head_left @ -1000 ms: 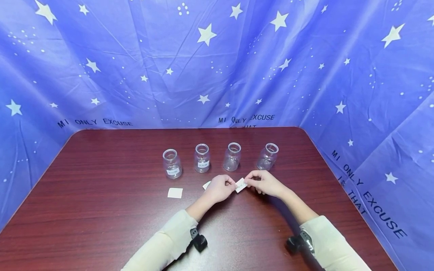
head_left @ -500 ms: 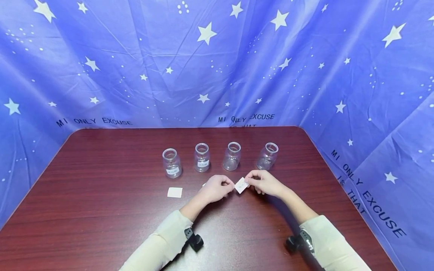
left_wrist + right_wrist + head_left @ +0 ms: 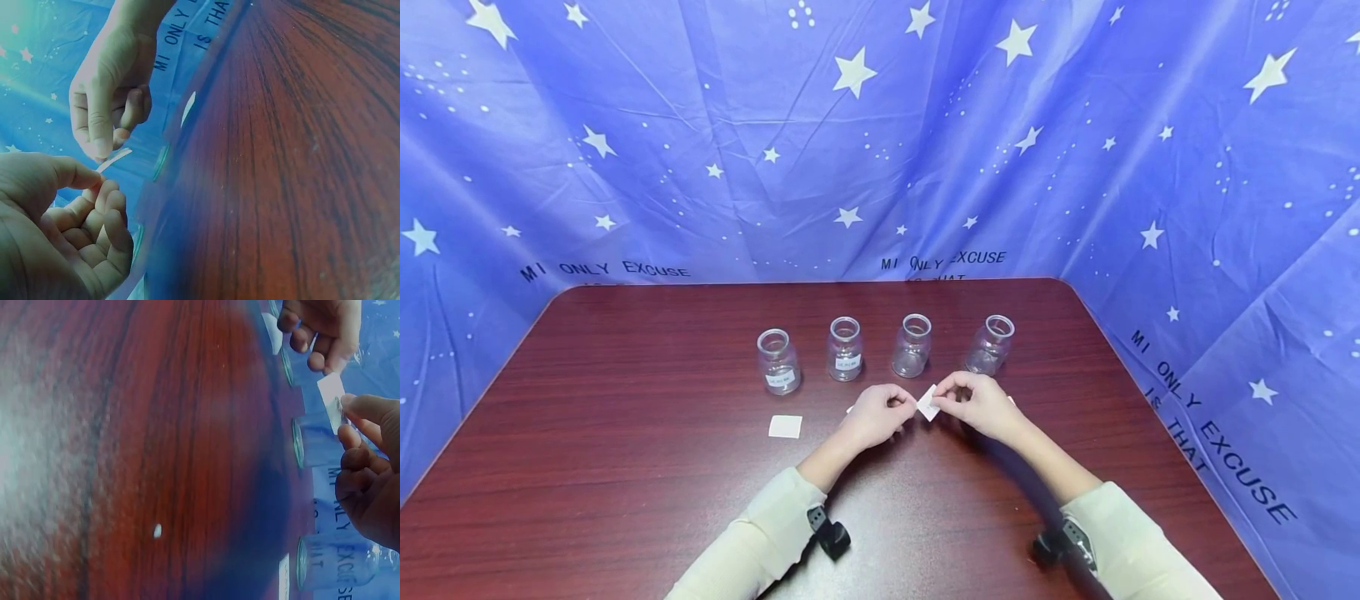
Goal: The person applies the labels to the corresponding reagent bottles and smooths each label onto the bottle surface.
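Observation:
A small white paper label (image 3: pixel 928 403), marked with faint print, is held up between both hands in the head view. My right hand (image 3: pixel 987 406) pinches it between thumb and forefinger, its thumb lying across the label (image 3: pixel 331 403) in the right wrist view. The left hand (image 3: pixel 880 414) pinches the opposite corner with its thumb and fingertip; in the left wrist view the label (image 3: pixel 115 159) shows nearly edge-on. Just beyond the hands stands a clear glass jar (image 3: pixel 912 348) without a label. Another unlabelled jar (image 3: pixel 991 346) is behind the right hand.
Two jars at left, one (image 3: pixel 778 362) and another (image 3: pixel 846 350), carry printed labels. A white paper piece (image 3: pixel 785 427) lies on the dark red table (image 3: pixel 625 467). Slivers of white paper show beside the left hand and behind the right hand (image 3: pixel 1011 401). A starry blue curtain (image 3: pixel 790 167) hangs behind.
My left hand has shifted slightly left. The right hand has moved a little left and up with the label, covering more of it. Paper behind the right hand has come into view.

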Tool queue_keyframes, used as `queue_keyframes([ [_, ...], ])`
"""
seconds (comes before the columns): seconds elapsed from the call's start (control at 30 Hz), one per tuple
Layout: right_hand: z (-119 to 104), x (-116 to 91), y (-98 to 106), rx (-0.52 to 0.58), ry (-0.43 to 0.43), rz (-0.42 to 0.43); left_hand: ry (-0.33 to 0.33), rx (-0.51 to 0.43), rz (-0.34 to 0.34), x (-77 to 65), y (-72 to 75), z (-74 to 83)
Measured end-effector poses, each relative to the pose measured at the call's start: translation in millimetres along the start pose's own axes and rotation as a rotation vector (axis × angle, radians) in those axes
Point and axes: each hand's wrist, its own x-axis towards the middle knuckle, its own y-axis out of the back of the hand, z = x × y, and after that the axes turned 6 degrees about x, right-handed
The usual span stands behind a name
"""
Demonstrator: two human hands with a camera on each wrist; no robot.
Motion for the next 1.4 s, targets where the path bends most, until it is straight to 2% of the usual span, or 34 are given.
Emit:
queue_keyframes([
  [0.27,-5.4,-2.0,-2.3,0.032,0.030,-0.082,-0.052,-0.062,-0.029,-1.8,-0.5,1.0],
  [0.5,-5.5,-2.3,-4.6,0.056,0.043,-0.089,-0.058,-0.073,-0.034,-3.0,-1.8,1.6],
  [0.77,-6.8,-3.2,-4.5,0.032,-0.016,-0.085,-0.048,-0.083,-0.028,-1.3,-5.0,0.7],
  [1.03,-44.2,-9.1,2.0,0.004,-0.033,-0.091,-0.036,-0.083,-0.017,-0.5,-6.1,-1.2],
  [1.4,-48.8,-6.6,10.3,0.006,-0.066,-0.068,-0.020,-0.075,0.008,-0.6,-2.3,-3.2],
])
